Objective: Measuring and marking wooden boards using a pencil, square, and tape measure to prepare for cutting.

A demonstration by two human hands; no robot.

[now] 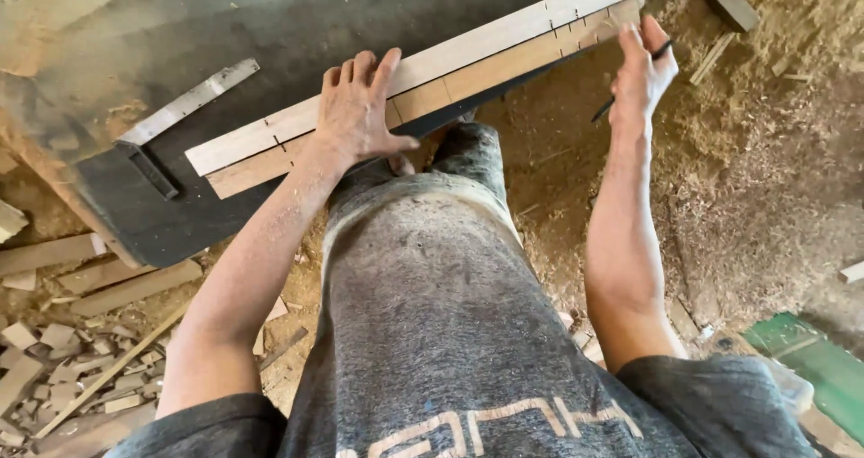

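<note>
head view, left hand (pixel 360 112) flat on wood strips (pixel 468 62) (paired), right hand (pixel 641 73) gripping pencil (pixel 630 85)

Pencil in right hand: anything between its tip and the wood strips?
Nothing visible. The right hand holds the pencil just off the strips' right end, over sawdust floor. The left hand presses the strips farther left, clear of it.

Wearing a dusty grey short-sleeved T-shirt with pale printed lettering across the chest; going bare-armed, sawdust clinging to the forearms.
</note>
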